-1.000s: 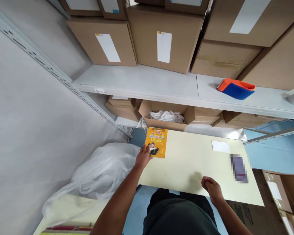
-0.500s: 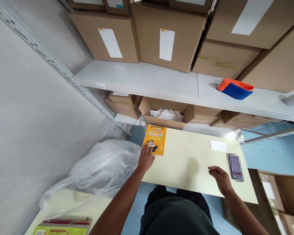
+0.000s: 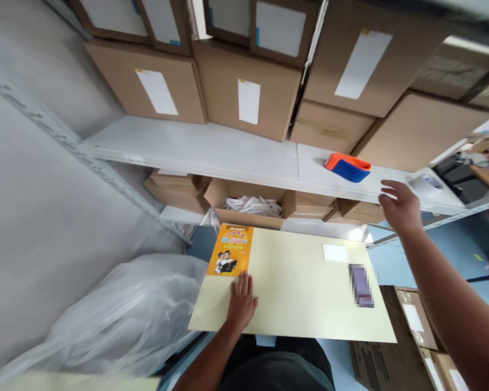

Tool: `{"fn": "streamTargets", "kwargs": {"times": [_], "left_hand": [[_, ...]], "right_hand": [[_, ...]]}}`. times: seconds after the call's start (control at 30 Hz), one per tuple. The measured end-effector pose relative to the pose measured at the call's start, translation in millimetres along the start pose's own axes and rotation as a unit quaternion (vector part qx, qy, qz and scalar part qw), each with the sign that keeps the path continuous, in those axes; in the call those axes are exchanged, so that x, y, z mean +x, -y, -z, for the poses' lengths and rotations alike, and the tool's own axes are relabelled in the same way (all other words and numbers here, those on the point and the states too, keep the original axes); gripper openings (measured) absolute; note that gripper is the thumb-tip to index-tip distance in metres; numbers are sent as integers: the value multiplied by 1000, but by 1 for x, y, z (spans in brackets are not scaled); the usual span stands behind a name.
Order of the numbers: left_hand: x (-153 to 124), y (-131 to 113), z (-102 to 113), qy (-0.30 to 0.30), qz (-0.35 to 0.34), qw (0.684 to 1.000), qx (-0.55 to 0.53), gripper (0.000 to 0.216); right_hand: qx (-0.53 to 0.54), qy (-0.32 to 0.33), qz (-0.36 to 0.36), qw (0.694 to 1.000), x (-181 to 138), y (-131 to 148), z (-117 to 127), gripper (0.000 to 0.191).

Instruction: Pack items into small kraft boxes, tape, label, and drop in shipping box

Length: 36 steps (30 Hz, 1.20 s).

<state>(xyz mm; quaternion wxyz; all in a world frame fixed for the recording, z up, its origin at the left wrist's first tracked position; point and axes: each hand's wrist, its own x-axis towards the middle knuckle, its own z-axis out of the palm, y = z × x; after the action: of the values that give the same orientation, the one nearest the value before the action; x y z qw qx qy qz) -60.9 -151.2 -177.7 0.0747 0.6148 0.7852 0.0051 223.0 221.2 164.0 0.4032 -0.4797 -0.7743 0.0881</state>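
Note:
An orange book [image 3: 231,247] with a picture of children on its cover lies at the table's left end. My left hand [image 3: 242,301] rests flat on the table, its fingertips at the book's lower right corner and nothing in its grip. Raised in front of the shelf edge, my right hand [image 3: 401,209] is empty, with thumb and fingers apart. It is nearest to a white rounded object [image 3: 426,184] on the shelf, partly behind it. An orange and blue folded band [image 3: 348,166] sits on the shelf left of that hand.
The cream table [image 3: 293,293] carries a white card [image 3: 335,253] and a blurred purple phone-like object [image 3: 362,285]. Cardboard boxes [image 3: 248,70] line the grey shelf [image 3: 212,146]. An open box [image 3: 248,219] holds white strips. Clear plastic sheeting [image 3: 146,304] bulges at left.
My right hand has risen from above the table to the shelf edge at the right. My left hand has slid off the book's cover to its lower corner. The view has shifted right.

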Motion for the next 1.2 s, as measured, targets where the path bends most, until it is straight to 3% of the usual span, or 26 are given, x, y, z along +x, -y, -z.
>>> {"fn": "streamTargets", "kwargs": {"times": [0.1,0.2,0.3,0.4,0.53,0.63,0.8,0.9,1.03,1.2], "left_hand": [[4,-5,-2,-5,3,999,36,66],[10,-16,3,25,18,998,60,66],[14,-27,11,60,31,997,39,76],[17,-30,13,64,35,997,-5,90],[18,-24,9,55,26,998,-23,56],[22,-22,6,66,9,998,-13,40],[37,-29,6,97,-32,995,16,71],[44,-32,7,118,-61,990,40,77],[47,-26,10,101,-97,987,84,73],[47,-12,22,82,-131,978,139,68]], "right_hand": [[-64,-5,39,997,58,13,-7,52],[-149,53,62,985,92,11,-28,54],[-220,142,55,964,105,-1,-54,53],[-263,166,39,950,109,-12,-76,48],[-281,146,-17,948,98,-8,-79,41],[-253,109,-21,961,59,1,-59,38],[-216,36,-51,974,-71,1,-31,36],[-193,95,-121,969,-165,-11,-42,33],[-217,213,-233,924,-267,-31,-75,31],[-253,282,-288,880,-323,-50,-95,30]]}}
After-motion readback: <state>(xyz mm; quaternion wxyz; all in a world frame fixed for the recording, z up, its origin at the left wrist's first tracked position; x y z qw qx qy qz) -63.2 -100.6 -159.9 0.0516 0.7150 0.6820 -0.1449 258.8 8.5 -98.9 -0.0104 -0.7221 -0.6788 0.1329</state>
